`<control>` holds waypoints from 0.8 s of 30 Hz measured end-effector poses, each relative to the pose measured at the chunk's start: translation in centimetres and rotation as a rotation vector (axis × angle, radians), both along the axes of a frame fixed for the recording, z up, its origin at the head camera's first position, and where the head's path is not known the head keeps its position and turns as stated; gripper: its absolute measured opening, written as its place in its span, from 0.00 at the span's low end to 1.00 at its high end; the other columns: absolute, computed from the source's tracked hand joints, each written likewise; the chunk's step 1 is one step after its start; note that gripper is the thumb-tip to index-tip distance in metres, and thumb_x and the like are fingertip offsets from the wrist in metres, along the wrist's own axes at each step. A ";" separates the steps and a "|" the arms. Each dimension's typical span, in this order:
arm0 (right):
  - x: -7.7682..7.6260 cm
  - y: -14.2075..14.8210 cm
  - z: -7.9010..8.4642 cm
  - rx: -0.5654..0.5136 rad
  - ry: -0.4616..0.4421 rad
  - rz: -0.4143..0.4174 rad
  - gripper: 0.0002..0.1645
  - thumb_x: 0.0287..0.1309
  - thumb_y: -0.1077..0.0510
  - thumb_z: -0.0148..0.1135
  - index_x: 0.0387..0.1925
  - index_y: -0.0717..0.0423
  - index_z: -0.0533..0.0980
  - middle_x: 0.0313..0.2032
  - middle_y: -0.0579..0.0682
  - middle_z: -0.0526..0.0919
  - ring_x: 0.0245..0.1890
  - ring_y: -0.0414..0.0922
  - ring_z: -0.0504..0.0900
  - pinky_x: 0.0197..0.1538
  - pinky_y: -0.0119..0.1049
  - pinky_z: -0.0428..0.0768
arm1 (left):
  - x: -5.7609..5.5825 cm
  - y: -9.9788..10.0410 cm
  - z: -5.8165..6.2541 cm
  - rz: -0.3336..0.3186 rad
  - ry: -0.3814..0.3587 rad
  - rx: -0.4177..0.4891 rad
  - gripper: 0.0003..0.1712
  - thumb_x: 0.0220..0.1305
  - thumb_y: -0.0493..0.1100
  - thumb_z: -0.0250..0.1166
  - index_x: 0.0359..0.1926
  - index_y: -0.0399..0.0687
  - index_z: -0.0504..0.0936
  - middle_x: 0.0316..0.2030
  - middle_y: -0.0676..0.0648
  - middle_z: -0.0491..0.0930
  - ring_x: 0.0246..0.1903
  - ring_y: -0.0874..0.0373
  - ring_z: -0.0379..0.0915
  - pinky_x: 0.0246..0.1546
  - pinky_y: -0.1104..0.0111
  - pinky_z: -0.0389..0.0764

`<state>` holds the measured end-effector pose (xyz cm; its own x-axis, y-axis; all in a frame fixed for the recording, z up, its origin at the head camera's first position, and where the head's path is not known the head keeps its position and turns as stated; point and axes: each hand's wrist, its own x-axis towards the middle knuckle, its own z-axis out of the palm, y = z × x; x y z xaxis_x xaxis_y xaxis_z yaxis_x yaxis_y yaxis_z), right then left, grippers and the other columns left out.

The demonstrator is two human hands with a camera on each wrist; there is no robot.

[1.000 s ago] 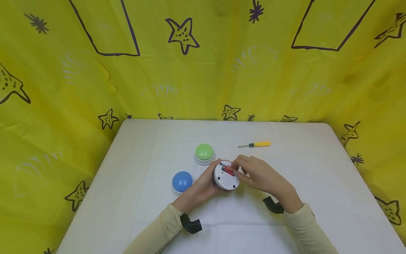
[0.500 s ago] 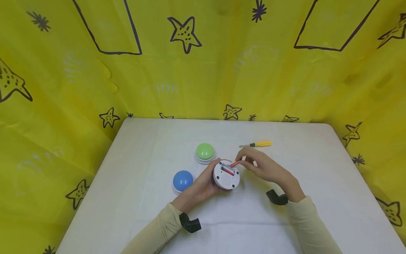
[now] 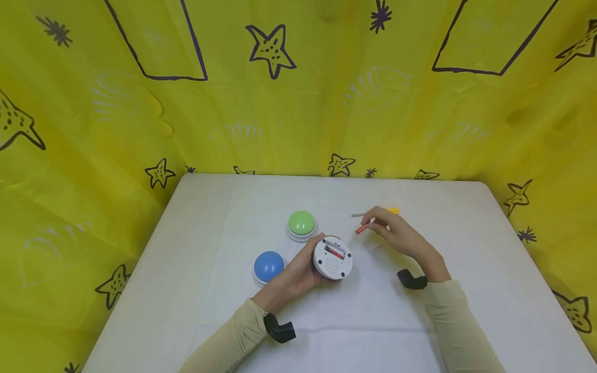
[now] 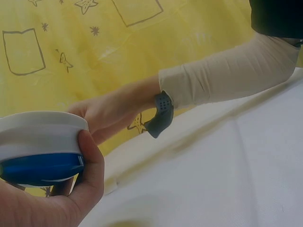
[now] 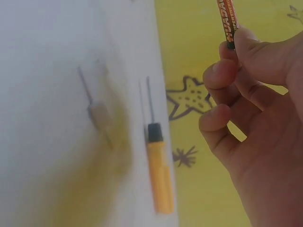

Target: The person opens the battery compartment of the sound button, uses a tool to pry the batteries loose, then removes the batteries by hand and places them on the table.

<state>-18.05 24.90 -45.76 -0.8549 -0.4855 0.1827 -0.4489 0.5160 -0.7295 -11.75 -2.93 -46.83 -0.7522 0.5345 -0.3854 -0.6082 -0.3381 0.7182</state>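
Observation:
My left hand (image 3: 303, 269) grips a round push-button buzzer (image 3: 333, 264) turned upside down, its white underside facing up. The battery compartment stands uncovered with one red battery (image 3: 334, 252) in it and a bare slot beside. In the left wrist view the fingers wrap the buzzer's white base (image 4: 42, 132), and its blue dome (image 4: 42, 168) points down. Up and to the right of the buzzer, my right hand (image 3: 396, 233) pinches another red battery (image 5: 228, 21) between thumb and fingertips, above the table and apart from the buzzer.
A screwdriver with a yellow handle (image 5: 161, 179) lies behind the right hand. A small pale piece (image 5: 99, 116), blurred, lies on the table near it. Left of the held buzzer stand a green-domed buzzer (image 3: 301, 223) and a blue-domed one (image 3: 269, 266).
My right hand has drawn one battery out of the compartment and carried it up and to the right. The left hand holds the buzzer in nearly the same place.

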 end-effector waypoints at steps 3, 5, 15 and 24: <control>-0.4 0.8 -0.6 0.022 -0.001 -0.070 0.11 0.71 0.66 0.61 0.49 0.50 0.80 0.46 0.46 0.85 0.43 0.49 0.81 0.47 0.27 0.76 | 0.0 0.0 0.0 -0.006 0.007 0.004 0.36 0.81 0.63 0.42 0.78 0.49 0.62 0.75 0.36 0.64 0.70 0.43 0.69 0.62 0.42 0.78; -0.6 1.3 -1.0 0.040 -0.010 -0.120 0.10 0.72 0.65 0.61 0.49 0.50 0.80 0.47 0.48 0.86 0.43 0.46 0.79 0.48 0.27 0.75 | 0.0 0.0 0.0 -0.011 0.011 0.008 0.36 0.81 0.64 0.42 0.79 0.49 0.62 0.75 0.36 0.64 0.69 0.43 0.69 0.61 0.42 0.78; -0.7 3.1 -3.0 0.132 -0.110 -0.284 0.10 0.77 0.61 0.56 0.54 0.56 0.77 0.56 0.60 0.83 0.51 0.55 0.78 0.56 0.45 0.75 | 0.1 0.0 0.1 -0.017 0.019 0.007 0.37 0.81 0.64 0.42 0.79 0.49 0.61 0.75 0.36 0.64 0.69 0.44 0.70 0.61 0.43 0.78; -0.5 3.7 -3.7 0.189 -0.150 -0.336 0.09 0.77 0.59 0.56 0.53 0.56 0.77 0.56 0.61 0.82 0.52 0.56 0.75 0.58 0.51 0.74 | 0.2 0.0 0.1 -0.004 0.011 0.007 0.36 0.81 0.63 0.42 0.78 0.49 0.62 0.75 0.35 0.63 0.72 0.41 0.67 0.64 0.40 0.75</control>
